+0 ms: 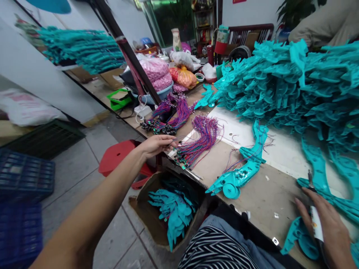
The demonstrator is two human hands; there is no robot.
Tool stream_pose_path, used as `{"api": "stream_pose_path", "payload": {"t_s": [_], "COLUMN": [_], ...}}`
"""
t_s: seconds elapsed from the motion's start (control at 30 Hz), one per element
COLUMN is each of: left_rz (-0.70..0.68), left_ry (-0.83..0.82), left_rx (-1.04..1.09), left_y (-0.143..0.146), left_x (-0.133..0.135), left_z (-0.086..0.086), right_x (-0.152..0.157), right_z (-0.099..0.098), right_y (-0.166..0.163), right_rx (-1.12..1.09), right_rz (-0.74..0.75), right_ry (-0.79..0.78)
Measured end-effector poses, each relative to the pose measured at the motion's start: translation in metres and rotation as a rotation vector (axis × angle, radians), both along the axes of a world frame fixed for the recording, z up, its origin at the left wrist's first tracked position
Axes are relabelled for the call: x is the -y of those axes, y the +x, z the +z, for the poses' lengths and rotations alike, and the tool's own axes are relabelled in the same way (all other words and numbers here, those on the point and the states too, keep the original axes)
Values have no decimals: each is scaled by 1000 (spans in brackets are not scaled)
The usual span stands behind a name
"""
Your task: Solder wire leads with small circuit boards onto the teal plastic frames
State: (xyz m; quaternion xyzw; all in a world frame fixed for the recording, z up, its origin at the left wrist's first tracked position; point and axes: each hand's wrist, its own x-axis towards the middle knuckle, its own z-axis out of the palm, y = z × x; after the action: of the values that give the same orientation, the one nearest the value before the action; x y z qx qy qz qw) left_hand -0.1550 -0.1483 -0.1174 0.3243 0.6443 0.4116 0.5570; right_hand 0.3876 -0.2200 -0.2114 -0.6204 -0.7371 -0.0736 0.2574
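My left hand (157,145) reaches out to the near end of a bundle of red, blue and purple wires (199,139) lying on the workbench, its fingers pinched together at the wire ends. My right hand (328,224) rests at the bench's near right edge, closed round a slim tool with a white body (316,220). It lies on a teal plastic part (301,233). An open teal plastic shell with wires running from it (242,173) lies between my hands.
A large heap of teal plastic shells (294,82) fills the right of the bench (260,201). More wire bundles (168,116) lie farther back. A cardboard box of teal parts (171,213) stands on the floor by a red stool (117,157). Blue crates (22,201) sit at left.
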Motion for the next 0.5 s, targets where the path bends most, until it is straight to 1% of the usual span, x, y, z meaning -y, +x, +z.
{"api": "stream_pose_path", "payload": {"t_s": [0.13,0.2,0.23,0.3,0.37,0.43,0.47,0.5], "left_rz": [-29,-72,-100,-174,-284,-396,-415,-402], "left_ry": [4,4,3,-8,-24,-28,-19,-4], "left_rx": [55,-6,-79,-297,-513,-666,-757,-863], "left_y": [0,-3,-4,-8,-13,-18,-20,-22], "left_x": [2,3,4,4,5,6,6,5], "left_z": [3,1,-1,-7,-14,-21,-24,-27], "right_x": [1,1,1,1,1,0,0,0], "right_z": [0,0,1,2,2,2,1,1], "right_y": [-1,-1,-1,-1,-2,-2,-2,-2], "right_rx": [8,-1,-3,2,17,24,26,25], "right_rz": [2,-1,-6,-12,-5,4,5,5], "right_ry": [1,2,-3,-11,-4,7,11,10]}}
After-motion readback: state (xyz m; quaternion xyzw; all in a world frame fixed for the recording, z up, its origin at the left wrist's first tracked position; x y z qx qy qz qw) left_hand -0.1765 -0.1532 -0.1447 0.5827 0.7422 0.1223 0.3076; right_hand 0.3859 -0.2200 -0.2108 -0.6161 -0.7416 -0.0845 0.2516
